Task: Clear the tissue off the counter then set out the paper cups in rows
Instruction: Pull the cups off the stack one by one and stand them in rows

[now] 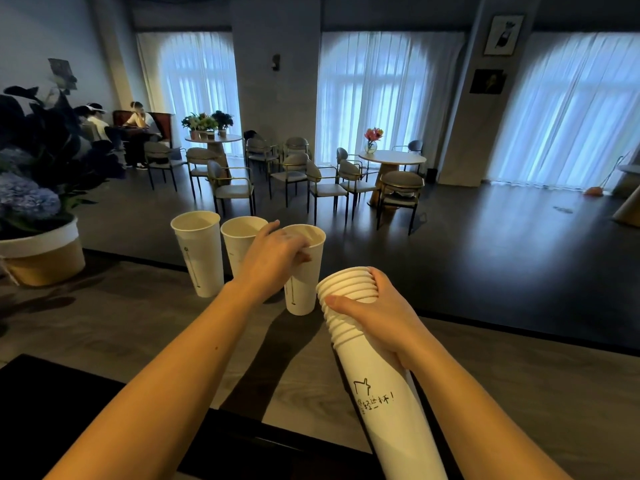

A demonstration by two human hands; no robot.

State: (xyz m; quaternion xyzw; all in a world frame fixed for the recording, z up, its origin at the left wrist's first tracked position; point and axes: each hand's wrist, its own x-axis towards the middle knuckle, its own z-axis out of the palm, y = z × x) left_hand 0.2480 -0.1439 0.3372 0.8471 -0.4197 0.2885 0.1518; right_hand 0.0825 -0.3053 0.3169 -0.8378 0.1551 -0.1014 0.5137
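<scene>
Both hands are busy: the left hand [277,252] is clamped over the rim of the third cup [303,271], standing on the counter [138,317], while the right hand [374,315] grips the nested stack of cups [367,362], held tilted just right of it. Two more cups [199,252] stand in a row left of the left hand. No tissue shows. Letting go carelessly could tip this tall, light cup into its neighbours; the tilted stack might also slide apart.
</scene>
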